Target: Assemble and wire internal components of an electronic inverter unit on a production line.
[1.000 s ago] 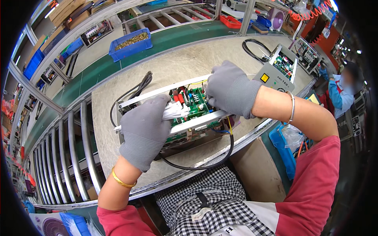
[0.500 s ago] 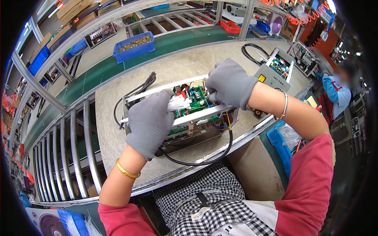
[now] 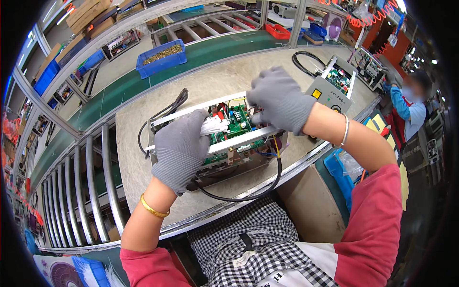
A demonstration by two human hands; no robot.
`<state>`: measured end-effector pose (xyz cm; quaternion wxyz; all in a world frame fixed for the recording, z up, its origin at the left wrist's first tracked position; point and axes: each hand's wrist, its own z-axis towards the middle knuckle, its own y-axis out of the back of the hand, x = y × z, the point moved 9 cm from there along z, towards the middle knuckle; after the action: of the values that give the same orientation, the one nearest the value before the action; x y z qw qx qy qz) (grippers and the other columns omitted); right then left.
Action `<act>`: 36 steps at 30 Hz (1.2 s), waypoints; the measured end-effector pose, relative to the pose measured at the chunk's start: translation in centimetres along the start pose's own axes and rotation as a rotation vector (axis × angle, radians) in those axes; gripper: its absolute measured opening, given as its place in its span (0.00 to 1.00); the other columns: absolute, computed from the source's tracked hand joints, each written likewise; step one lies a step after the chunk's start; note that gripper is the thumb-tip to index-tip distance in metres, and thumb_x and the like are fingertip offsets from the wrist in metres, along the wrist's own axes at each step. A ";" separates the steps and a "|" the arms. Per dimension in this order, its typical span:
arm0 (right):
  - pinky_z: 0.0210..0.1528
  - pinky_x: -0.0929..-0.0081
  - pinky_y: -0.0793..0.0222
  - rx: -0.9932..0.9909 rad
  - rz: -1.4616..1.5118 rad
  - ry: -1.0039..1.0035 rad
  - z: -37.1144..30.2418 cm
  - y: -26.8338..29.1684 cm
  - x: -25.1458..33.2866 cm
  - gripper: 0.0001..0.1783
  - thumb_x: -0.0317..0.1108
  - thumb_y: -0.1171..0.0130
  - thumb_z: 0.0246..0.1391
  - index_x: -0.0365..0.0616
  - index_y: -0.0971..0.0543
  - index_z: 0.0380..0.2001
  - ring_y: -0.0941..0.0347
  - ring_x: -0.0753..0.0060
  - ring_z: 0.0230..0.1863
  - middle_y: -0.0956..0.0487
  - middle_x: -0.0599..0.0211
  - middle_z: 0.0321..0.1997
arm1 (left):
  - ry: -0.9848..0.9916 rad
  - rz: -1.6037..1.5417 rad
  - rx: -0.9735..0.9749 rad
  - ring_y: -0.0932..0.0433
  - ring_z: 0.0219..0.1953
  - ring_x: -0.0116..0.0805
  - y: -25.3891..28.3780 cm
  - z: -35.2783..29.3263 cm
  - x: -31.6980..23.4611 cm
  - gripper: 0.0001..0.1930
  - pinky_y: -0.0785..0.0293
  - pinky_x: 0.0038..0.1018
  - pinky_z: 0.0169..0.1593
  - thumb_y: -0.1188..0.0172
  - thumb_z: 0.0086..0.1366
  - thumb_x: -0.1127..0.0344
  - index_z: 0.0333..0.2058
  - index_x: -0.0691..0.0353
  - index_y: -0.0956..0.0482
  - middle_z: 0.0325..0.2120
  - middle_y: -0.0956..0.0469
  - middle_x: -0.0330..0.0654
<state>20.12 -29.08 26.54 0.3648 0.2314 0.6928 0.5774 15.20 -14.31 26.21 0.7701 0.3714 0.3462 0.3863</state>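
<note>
In front of me an open metal-framed electronic unit [image 3: 244, 139] stands on the worktop, its green circuit board [image 3: 239, 123] and coloured wires exposed. My left hand [image 3: 180, 146], in a grey glove, is closed over the unit's left part. It grips a bundle of white cable ties [image 3: 215, 126] whose ends stick out past the fingers over the board. My gloved right hand [image 3: 279, 101] is at the unit's right end, fingers curled down among the wiring; what they pinch is hidden. A black cable [image 3: 267, 189] loops from the unit's near side.
A second opened unit [image 3: 334, 86] stands at the right rear of the worktop [image 3: 136, 182]. Beyond the worktop, a blue bin [image 3: 162, 58] holds small brass-coloured parts. Metal rollers [image 3: 91, 191] lie to the left. A co-worker [image 3: 411, 105] is at the far right.
My right hand has shifted slightly up and left, still at the unit's right end. The left hand keeps its hold on the cable ties, almost unmoved.
</note>
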 end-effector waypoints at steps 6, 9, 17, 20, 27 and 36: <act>0.59 0.60 0.37 -0.100 0.107 -0.111 -2.8 0.9 -2.6 0.24 0.56 0.35 0.46 0.52 0.14 0.41 0.34 0.53 0.62 0.23 0.56 0.55 | 0.074 -0.113 0.058 0.19 0.35 0.49 -0.2 0.8 0.2 0.14 0.25 0.38 0.40 0.41 0.54 0.69 0.41 0.58 0.19 0.31 0.18 0.50; 0.64 0.58 0.42 -0.048 -0.040 -0.120 -2.2 -0.2 -2.5 0.30 0.60 0.40 0.49 0.47 0.15 0.44 0.39 0.49 0.67 0.26 0.51 0.60 | 0.035 -0.242 0.087 0.20 0.35 0.52 -1.0 2.2 -0.9 0.13 0.26 0.39 0.40 0.41 0.57 0.65 0.40 0.62 0.19 0.30 0.19 0.54; 0.71 0.57 0.52 0.154 -0.172 -0.115 -0.3 -2.5 -2.7 0.39 0.66 0.44 0.50 0.40 0.19 0.48 0.46 0.45 0.72 0.31 0.44 0.64 | 0.013 -0.319 0.613 0.23 0.28 0.49 -7.7 5.9 -2.6 0.20 0.29 0.39 0.38 0.48 0.65 0.55 0.39 0.70 0.22 0.26 0.22 0.56; 0.67 0.59 0.43 0.143 0.365 -0.110 -0.9 -2.6 -3.7 0.33 0.61 0.40 0.47 0.48 0.18 0.48 0.42 0.44 0.68 0.27 0.45 0.58 | 0.065 -0.380 0.690 0.26 0.24 0.40 -7.9 5.6 -2.7 0.21 0.31 0.35 0.33 0.47 0.65 0.54 0.40 0.70 0.23 0.23 0.23 0.49; 0.60 0.63 0.36 0.137 0.630 -0.088 -1.8 -3.1 -4.7 0.24 0.52 0.34 0.46 0.45 0.17 0.40 0.32 0.52 0.55 0.24 0.50 0.46 | 0.208 -0.448 0.736 0.27 0.23 0.32 -8.2 4.9 -2.2 0.21 0.31 0.32 0.32 0.46 0.65 0.53 0.43 0.68 0.21 0.21 0.24 0.44; 0.65 0.64 0.41 0.134 0.509 -0.047 -2.4 -2.3 -4.9 0.23 0.51 0.38 0.49 0.43 0.17 0.39 0.36 0.49 0.63 0.27 0.43 0.57 | -0.064 -0.004 0.385 0.20 0.38 0.54 -4.8 6.4 -5.6 0.17 0.26 0.43 0.44 0.45 0.62 0.56 0.43 0.59 0.18 0.35 0.19 0.55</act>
<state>21.59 -34.71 25.60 0.2075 0.4353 0.6403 0.5979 19.45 -23.01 26.67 0.6962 0.5232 0.3898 0.2992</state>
